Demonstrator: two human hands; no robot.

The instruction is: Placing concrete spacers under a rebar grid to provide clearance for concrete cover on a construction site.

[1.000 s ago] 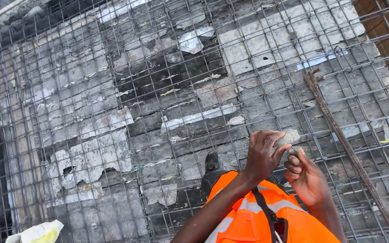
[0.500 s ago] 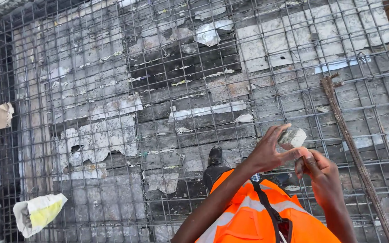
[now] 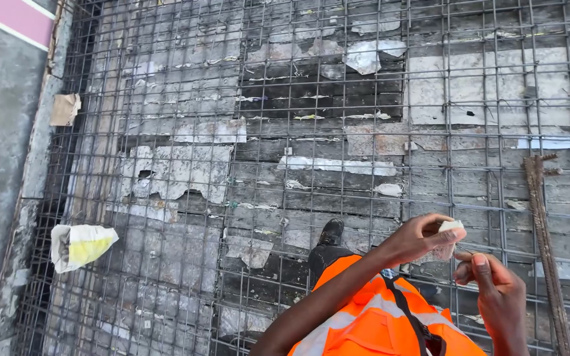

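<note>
1. The left hand (image 3: pixel 420 238) is curled, its fingertips pinched round a small white block (image 3: pixel 450 226) that it holds up near the right of the scene.
2. The right hand (image 3: pixel 496 290) sits just near and to the right of it, forefinger and thumb pressed narrowly together; something thin seems pinched there, but I cannot tell what.
3. The two hands are close, the right fingertips just under the white block; I cannot tell whether they touch it.
4. The left forearm runs down to an orange high-visibility vest (image 3: pixel 377 316) with pale reflective bands and a dark strap across it.
5. A dark boot (image 3: pixel 330 232) stands on the steel reinforcing mesh (image 3: pixel 232 165), just left of the left hand.
6. The mesh covers nearly the whole scene, lying over dark boards strewn with torn pale paper scraps.
7. A rusty ribbed bar (image 3: pixel 545 244) lies on the mesh at the right, running near to far.
8. A crumpled white and yellow bag (image 3: pixel 80 245) lies at the near left edge of the mesh.
9. A brown scrap of card (image 3: pixel 65 109) sits farther along that left edge, beside the grey concrete.
</note>
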